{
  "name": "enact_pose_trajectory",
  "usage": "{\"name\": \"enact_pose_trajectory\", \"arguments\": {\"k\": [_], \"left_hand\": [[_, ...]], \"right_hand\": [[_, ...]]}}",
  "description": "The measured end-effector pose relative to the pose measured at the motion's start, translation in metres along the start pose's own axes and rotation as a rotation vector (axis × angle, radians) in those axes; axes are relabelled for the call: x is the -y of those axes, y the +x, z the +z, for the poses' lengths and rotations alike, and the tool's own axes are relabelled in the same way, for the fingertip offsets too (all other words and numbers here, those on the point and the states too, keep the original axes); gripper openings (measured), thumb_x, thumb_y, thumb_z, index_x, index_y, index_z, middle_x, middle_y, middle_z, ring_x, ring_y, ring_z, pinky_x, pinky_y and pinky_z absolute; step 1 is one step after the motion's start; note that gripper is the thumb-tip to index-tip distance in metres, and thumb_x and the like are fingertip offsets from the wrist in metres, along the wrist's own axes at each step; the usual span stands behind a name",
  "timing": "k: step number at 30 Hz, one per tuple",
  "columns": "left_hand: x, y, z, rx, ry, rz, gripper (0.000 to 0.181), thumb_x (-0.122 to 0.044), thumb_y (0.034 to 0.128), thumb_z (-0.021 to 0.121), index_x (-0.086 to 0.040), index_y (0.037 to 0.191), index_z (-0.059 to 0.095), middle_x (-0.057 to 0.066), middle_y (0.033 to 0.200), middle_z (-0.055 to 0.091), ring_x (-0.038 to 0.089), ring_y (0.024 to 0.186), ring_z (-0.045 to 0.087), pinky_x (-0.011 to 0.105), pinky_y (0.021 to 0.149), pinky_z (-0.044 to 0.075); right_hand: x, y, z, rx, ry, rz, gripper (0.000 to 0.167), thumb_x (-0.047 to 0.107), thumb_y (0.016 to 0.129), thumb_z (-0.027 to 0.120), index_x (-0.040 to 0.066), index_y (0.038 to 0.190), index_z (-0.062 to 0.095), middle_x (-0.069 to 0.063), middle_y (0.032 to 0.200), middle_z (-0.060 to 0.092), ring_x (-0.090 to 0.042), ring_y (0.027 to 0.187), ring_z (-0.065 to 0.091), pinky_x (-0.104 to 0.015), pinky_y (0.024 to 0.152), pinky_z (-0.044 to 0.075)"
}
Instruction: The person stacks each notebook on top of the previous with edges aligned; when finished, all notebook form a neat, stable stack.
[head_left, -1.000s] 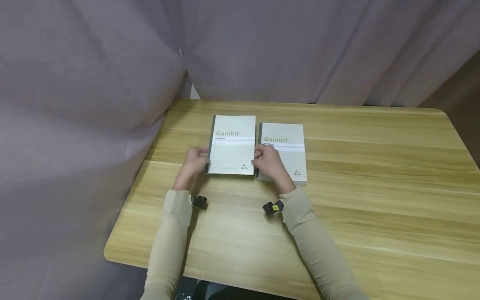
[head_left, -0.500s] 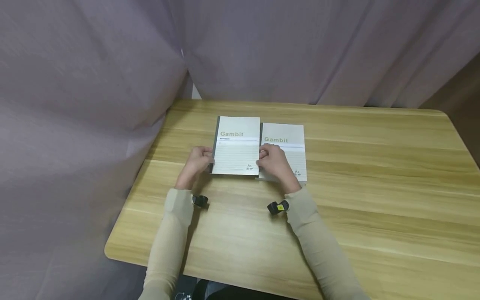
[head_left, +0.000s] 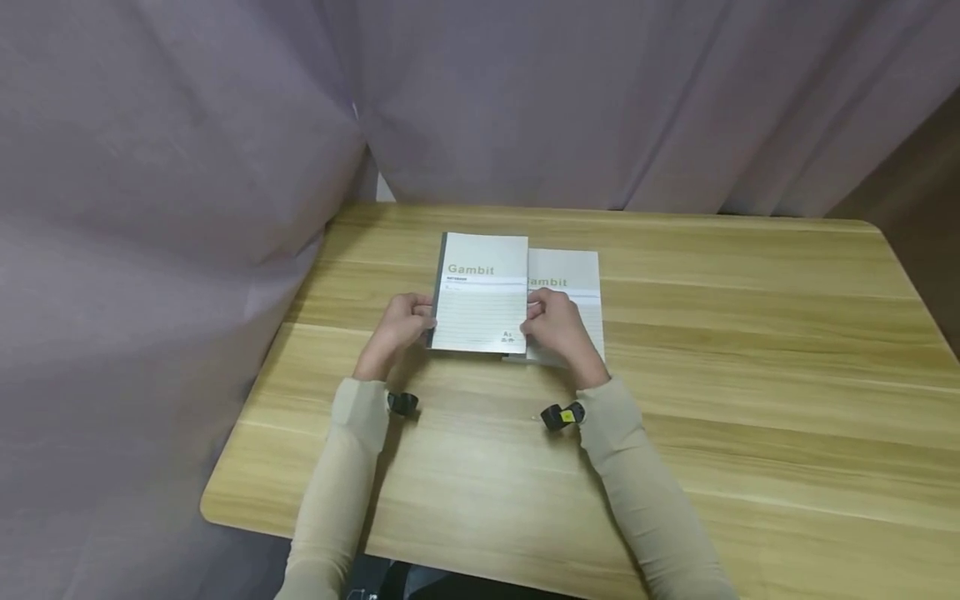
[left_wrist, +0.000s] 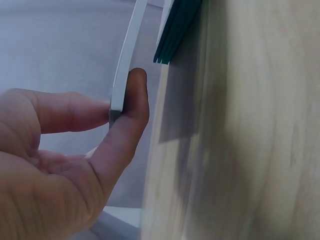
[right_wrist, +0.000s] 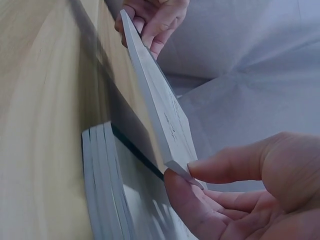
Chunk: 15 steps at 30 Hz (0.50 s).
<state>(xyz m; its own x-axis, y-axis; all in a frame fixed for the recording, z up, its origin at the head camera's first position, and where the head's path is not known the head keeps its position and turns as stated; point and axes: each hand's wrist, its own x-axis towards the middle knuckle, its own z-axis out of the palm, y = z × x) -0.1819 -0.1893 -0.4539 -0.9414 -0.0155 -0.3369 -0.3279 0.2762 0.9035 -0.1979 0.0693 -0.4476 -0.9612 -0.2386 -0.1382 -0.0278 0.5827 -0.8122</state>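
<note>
A white notebook (head_left: pixel 482 292) marked "Gambit", with a dark spine on its left, is held level above the table between both hands. My left hand (head_left: pixel 399 325) pinches its spine edge between thumb and fingers; the left wrist view shows the thumb on top and a finger (left_wrist: pixel 136 95) beneath. On the opposite edge, my right hand (head_left: pixel 558 327) pinches the notebook the same way. Below and to the right lies a stack of similar notebooks (right_wrist: pixel 107 175), several thick. In the head view the held notebook covers the left part of that stack (head_left: pixel 585 275), with a gap between them.
A light wood-grain table (head_left: pixel 750 350) carries the stack and extends far to the right. Grey curtains (head_left: pixel 510 100) hang along its back and left sides. Small black cameras are strapped to both wrists.
Both hands have carried the notebook to the right. It was beside the stack a second ago and now overlaps the stack's left part from above. The stack has stayed put.
</note>
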Motion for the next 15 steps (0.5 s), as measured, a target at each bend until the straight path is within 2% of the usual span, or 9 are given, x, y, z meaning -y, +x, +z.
{"name": "enact_pose_trajectory", "arguments": {"k": [10,15], "left_hand": [[-0.004,-0.004,0.005,0.03,0.011,0.012,0.045,0.01,0.0943,0.056,0.011,0.138,0.047,0.02,0.111,0.061,0.023,0.086,0.061,0.025,0.066,0.055],[-0.008,-0.004,0.01,0.038,0.022,0.044,0.045,0.009,0.0939,0.057,0.012,0.138,0.047,0.018,0.107,0.062,0.021,0.083,0.061,0.024,0.063,0.055]], "right_hand": [[-0.002,-0.001,-0.009,-0.007,0.045,0.029,0.051,-0.006,0.083,0.067,-0.012,0.132,0.054,-0.023,0.104,0.069,-0.025,0.076,0.069,-0.038,0.079,0.056],[-0.002,-0.004,-0.015,-0.012,0.044,0.044,0.051,-0.006,0.083,0.066,-0.012,0.132,0.053,-0.023,0.105,0.069,-0.024,0.074,0.07,-0.04,0.083,0.055]]}}
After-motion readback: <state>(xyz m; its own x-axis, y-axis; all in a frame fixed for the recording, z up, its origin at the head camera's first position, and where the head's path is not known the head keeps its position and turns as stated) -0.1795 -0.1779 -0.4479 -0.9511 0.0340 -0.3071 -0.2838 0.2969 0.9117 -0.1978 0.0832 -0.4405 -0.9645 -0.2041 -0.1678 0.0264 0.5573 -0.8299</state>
